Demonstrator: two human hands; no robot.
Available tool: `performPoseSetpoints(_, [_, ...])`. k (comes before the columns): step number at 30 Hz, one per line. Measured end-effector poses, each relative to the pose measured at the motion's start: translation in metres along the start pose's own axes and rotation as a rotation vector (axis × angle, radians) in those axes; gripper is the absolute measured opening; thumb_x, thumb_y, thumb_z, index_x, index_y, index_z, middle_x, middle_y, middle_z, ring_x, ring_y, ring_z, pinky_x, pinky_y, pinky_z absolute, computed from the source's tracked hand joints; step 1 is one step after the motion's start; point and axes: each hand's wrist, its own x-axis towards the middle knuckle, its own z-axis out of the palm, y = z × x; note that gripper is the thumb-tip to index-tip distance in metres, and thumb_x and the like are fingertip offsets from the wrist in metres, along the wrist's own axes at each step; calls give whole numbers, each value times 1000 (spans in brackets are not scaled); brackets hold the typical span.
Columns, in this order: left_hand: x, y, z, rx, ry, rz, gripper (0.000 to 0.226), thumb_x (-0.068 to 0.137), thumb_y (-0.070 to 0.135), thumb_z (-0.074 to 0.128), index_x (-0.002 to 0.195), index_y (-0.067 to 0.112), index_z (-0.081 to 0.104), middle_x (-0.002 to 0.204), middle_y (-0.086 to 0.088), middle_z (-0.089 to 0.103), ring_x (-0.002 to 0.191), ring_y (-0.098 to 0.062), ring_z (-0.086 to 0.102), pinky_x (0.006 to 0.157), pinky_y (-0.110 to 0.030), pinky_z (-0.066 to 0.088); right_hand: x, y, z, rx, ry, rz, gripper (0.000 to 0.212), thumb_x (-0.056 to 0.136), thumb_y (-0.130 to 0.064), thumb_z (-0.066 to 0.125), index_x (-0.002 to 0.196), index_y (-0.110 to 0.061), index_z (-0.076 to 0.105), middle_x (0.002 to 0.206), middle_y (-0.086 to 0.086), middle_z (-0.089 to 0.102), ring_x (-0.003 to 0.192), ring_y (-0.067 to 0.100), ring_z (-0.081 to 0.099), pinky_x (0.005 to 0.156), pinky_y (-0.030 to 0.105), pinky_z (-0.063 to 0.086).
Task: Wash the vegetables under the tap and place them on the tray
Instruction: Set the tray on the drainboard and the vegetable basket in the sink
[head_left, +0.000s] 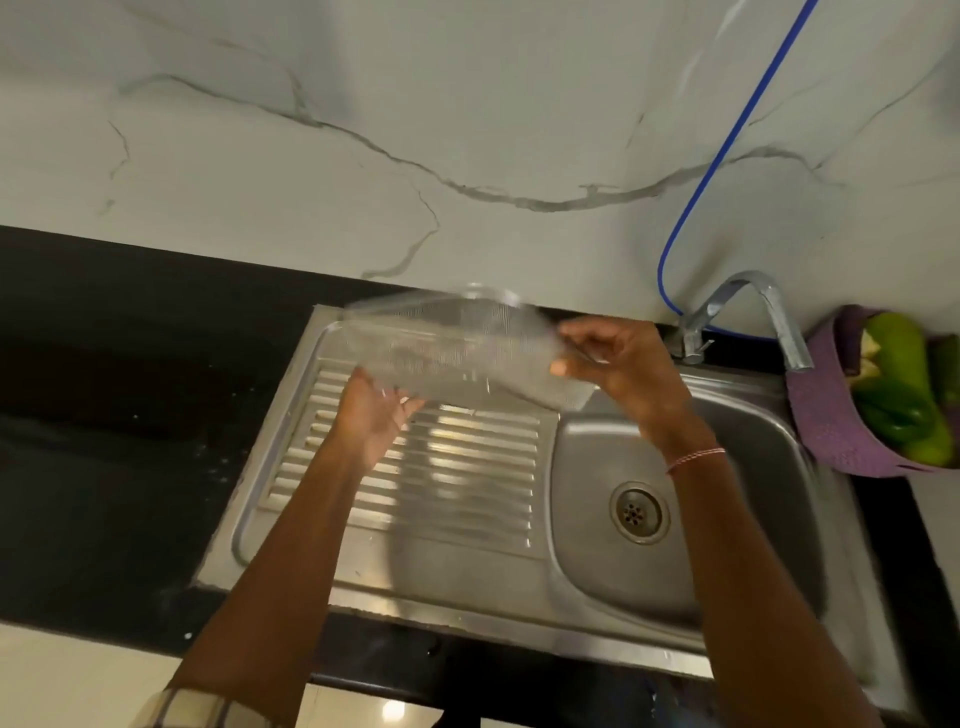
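- a stainless steel sink unit (467, 587) is set into a black countertop (104, 415), with a white veined marble wall (363, 130) behind it at 12 o'clock.
- the ribbed drainboard (441, 467) occupies the unit's 9 o'clock half; the basin (597, 545) with its round drain (638, 513) lies at 3 o'clock.
- a bent metal tap (748, 312) is mounted at the basin's 12 o'clock rim, its spout turned down toward 3 o'clock; a blue hose (727, 145) is seen running up the wall from its base.
- a purple basket (831, 415) stands on the counter at 3 o'clock of the basin, just beside the unit's edge, with green vegetables (898, 384) lying in it.
- the clear plastic tray (457, 348) is held in the air over the 12 o'clock end of the drainboard, motion-blurred; its long axis runs from 9 to 3 o'clock, tilted with the 3 o'clock end lower.
- the left hand (371, 415) is cupped under the tray's 7 o'clock edge, fingers together and curled against it.
- the right hand (623, 369) pinches the tray's 3 o'clock end, thumb over and fingers under.
- the drainboard beneath the tray and the basin are seen unoccupied; the counter at 9 o'clock is bare apart from pale specks.
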Motion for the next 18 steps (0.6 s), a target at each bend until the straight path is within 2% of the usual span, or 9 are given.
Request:
performPoseSetpoints(2, [-7, 2, -11, -66, -131, -34, 39, 105, 35, 52, 132, 9, 62, 140, -16, 62, 134, -37, 56, 113, -56, 43, -6, 18, -4, -225, -105, -49, 30, 79, 0, 86, 96, -24, 78, 97, -10, 78, 95, 9, 74, 89, 22, 57])
performPoseSetpoints(4, [-11, -4, -24, -47, -170, -47, 30, 104, 21, 54, 131, 8, 61, 145, -19, 57, 139, -40, 51, 116, -59, 39, -13, 50, -1, -310, -115, -18, 30, 79, 9, 82, 80, -21, 79, 87, -10, 77, 90, 11, 74, 87, 34, 58])
performPoseSetpoints(5, [-15, -9, -29, 0, -148, -36, 35, 101, 11, 57, 135, 9, 59, 146, -18, 57, 136, -39, 54, 114, -58, 42, -16, 68, 4, -362, -95, -28, 34, 76, 15, 81, 74, -19, 79, 83, -11, 76, 91, 12, 73, 88, 38, 57])
performPoseSetpoints(6, [-19, -16, -33, 51, -119, -30, 46, 96, 2, 59, 141, 11, 55, 145, -15, 59, 131, -37, 59, 110, -53, 47, -21, 85, 11, -453, -82, -103, 37, 71, 18, 82, 70, -19, 78, 80, -9, 75, 93, 13, 72, 93, 37, 56])
performPoseSetpoints(8, [-30, -32, -42, 123, -68, -27, 64, 90, -12, 56, 147, 18, 52, 142, -10, 63, 125, -33, 65, 100, -44, 56, -30, 118, 26, -584, -67, -305, 39, 65, 21, 82, 65, -17, 75, 76, -1, 75, 96, 17, 71, 104, 25, 50])
performPoseSetpoints(10, [-41, -50, -51, 137, -15, -27, 69, 88, -21, 51, 145, 18, 54, 141, -9, 64, 122, -31, 67, 89, -37, 62, -42, 138, 38, -580, -48, -343, 35, 74, 16, 74, 62, -17, 71, 75, 1, 73, 102, 16, 70, 105, 24, 50])
performPoseSetpoints(12, [-48, -64, -60, 133, 56, -26, 70, 86, -26, 48, 142, 16, 56, 139, -8, 66, 120, -27, 68, 82, -32, 64, -52, 145, 49, -561, -25, -352, 30, 84, 2, 62, 60, -15, 69, 75, 1, 71, 105, 23, 71, 99, 34, 54])
performPoseSetpoints(14, [-51, -72, -63, 123, 89, -22, 69, 85, -27, 49, 140, 13, 56, 139, -7, 66, 121, -25, 68, 83, -31, 64, -58, 156, 57, -579, -23, -357, 29, 84, 1, 62, 60, -13, 68, 75, 2, 70, 104, 30, 72, 94, 37, 55])
performPoseSetpoints(18, [-49, -75, -59, 129, 138, -3, 61, 88, -22, 52, 133, 18, 59, 133, -3, 70, 118, -21, 70, 89, -35, 62, -59, 167, 64, -629, -64, -285, 26, 78, 6, 66, 61, -14, 68, 78, 1, 71, 109, 34, 70, 89, 45, 59])
